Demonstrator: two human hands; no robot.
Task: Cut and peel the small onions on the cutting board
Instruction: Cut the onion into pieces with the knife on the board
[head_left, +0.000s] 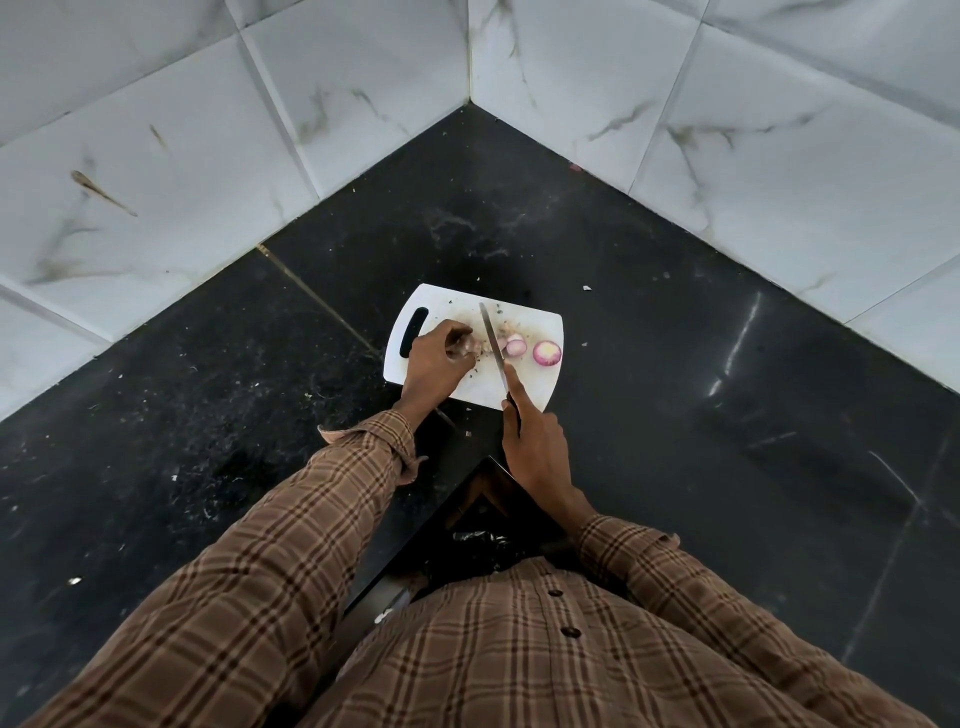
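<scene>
**Cutting small onions on a white board in the counter's corner**

Spreading wide on the far left, the black counter (171, 395) lies bare but for pale crumbs and flecks, with open room out to the marble-patterned wall tiles (156, 171) that close it off. The white cutting board (524, 387) sits just past the counter's inner corner edge, its slotted handle (414, 332) at the left end, its near long edge close to that corner.

The left hand (434, 364) reaches over the board's left part from a brown checked sleeve (322, 514), its grip curled down around a small onion (470, 344); how tightly it pinches cannot be told, since the fingers hide most of it. Just right of it the knife (492, 347) stands across the board, tip towards the far edge, blade running back to the near edge. The right hand (535, 441) has its grip closed on the knife's handle, forefinger laid along the blade's back, the hand itself hanging over the near edge of the board.

Right of the blade lie two peeled purple-and-white pieces: an onion half (516, 345) near the blade and a cut onion (547, 353) close to the board's right edge, apart from each other. Skin scraps dot the board's middle.

Beyond the board's right edge the counter runs open and glossy to the right-hand wall.
</scene>
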